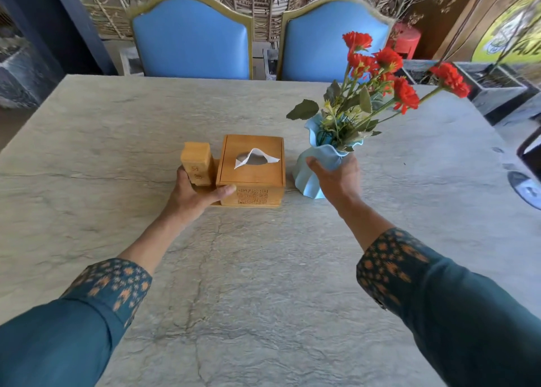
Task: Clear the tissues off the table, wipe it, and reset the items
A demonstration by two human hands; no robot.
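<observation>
Head view looks down on a pale grey stone table (248,284), and the wooden tissue box (251,164) sits near its middle, so everything below is placed against that box. A white tissue (256,156) pokes up through the oval slot in the box lid. Touching the box's left side stands a smaller wooden holder (196,164), upright, on the same low wooden base as the box. The left hand (194,194) is wrapped around this set from the near left corner: thumb pressed on the front face of the box, fingers curled behind the small holder, so the hand is partly closed and gripping the wooden set. Just right of the box is a light blue vase (310,175) with a wavy rim, holding red flowers (386,73) and green leaves that lean away to the right. The right hand (336,178) clasps the vase around its narrow neck, fingers closed round it; the vase looks tilted, and whether its foot touches the table I cannot tell. Both forearms wear teal sleeves with orange-patterned cuffs. Beyond the box, at the far table edge, stand two blue chairs (193,38)
</observation>
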